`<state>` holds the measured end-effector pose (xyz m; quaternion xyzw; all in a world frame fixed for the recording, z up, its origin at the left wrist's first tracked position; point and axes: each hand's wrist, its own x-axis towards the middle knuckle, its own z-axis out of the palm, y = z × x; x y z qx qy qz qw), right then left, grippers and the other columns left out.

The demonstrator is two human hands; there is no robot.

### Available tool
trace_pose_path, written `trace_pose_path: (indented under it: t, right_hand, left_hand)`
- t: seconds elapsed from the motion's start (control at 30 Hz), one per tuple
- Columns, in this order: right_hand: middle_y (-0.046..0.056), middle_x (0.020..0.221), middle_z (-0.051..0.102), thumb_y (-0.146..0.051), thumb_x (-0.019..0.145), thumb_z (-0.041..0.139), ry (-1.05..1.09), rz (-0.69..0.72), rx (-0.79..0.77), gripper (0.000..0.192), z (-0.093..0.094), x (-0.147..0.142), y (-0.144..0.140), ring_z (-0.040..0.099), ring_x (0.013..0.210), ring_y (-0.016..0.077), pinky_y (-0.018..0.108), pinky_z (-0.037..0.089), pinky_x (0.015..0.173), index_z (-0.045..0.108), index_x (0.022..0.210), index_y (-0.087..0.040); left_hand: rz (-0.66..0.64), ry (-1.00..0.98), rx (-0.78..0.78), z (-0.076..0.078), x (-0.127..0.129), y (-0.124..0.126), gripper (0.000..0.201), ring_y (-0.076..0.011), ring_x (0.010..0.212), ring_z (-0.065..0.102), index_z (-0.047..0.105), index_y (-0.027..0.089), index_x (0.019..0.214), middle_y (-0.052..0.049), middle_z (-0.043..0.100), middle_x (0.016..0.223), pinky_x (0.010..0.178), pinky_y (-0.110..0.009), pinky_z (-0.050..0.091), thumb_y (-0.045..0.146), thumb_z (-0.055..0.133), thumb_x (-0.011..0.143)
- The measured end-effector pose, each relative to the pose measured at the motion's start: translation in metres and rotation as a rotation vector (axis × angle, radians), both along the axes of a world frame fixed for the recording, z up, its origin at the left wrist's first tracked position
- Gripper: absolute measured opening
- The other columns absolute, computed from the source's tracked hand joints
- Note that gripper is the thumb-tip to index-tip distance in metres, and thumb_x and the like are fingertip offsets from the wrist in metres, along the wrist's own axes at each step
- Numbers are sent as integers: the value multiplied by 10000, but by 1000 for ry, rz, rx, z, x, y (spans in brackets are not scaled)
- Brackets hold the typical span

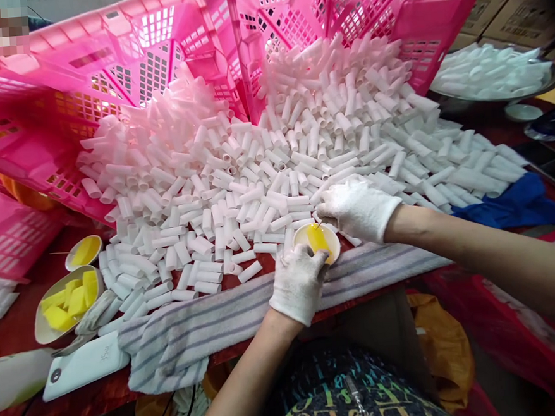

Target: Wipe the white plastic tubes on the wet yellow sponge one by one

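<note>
Both my hands wear white cotton gloves. My left hand [298, 282] grips the near rim of a small white dish [334, 250] that holds a yellow sponge [317, 237], resting on a striped towel [209, 323]. My right hand [358, 207] is closed just above the dish, fingers curled over something small that I cannot make out. A big heap of white plastic tubes [256, 171] covers the table right behind both hands.
Two tilted pink crates [59, 77] spill the tubes. At left sit a dish of yellow sponge pieces [68, 302], a smaller yellow dish [85, 251] and a white power bank [84, 366]. A blue cloth [519, 204] and a tray of tubes [491, 72] lie at right.
</note>
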<state>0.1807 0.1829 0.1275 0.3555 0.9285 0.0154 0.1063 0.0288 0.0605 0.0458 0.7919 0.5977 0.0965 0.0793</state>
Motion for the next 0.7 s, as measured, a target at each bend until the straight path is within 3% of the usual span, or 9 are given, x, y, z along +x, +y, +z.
trace_pose_path:
  t: [0.13,0.23,0.33,0.43,0.6,0.7]
  right_hand:
    - [144,962,723,-253,918,586,-51,11,-9,214,5,-5,7,663,880,304,332,371,660,785,931,-174]
    - [98,944,748,-223,900,615,24,-18,-128,196,6,-5,25,662,844,246,305,400,669,804,941,-196]
    - [44,858,755,-208,866,653,209,-168,-271,163,5,5,50,653,785,189,273,440,701,804,917,-171]
    - [42,840,757,-273,845,655,462,-313,-359,215,-3,21,61,664,807,191,288,480,764,790,923,-125]
    - [94,1051,770,-480,839,608,873,-468,-706,436,-42,38,22,693,972,243,369,535,903,761,1042,-126]
    - [113,1036,766,-493,844,610,947,-622,-593,407,-73,38,-9,695,965,264,410,543,931,755,990,-142]
  left_hand:
    - [28,-10,-53,-4,1,2,207,-251,893,588,730,335,1096,-59,643,974,777,-407,456,316,611,927]
    - [29,-40,-69,-8,2,3,225,-263,909,601,742,325,1107,-69,649,976,822,-432,471,309,650,903]
    - [19,-88,-38,-10,2,2,240,-267,925,613,759,315,1092,-72,660,967,864,-443,482,253,686,872]
    - [6,-120,10,-10,0,0,264,-255,880,624,766,311,1089,-70,671,938,831,-427,500,206,694,857]
    - [34,-274,164,-16,-8,-8,142,-211,843,644,777,270,991,-66,697,972,791,-364,528,232,726,864]
    - [206,-363,177,-21,-11,-13,211,-223,911,662,770,232,995,-80,692,1014,834,-362,553,269,821,793]
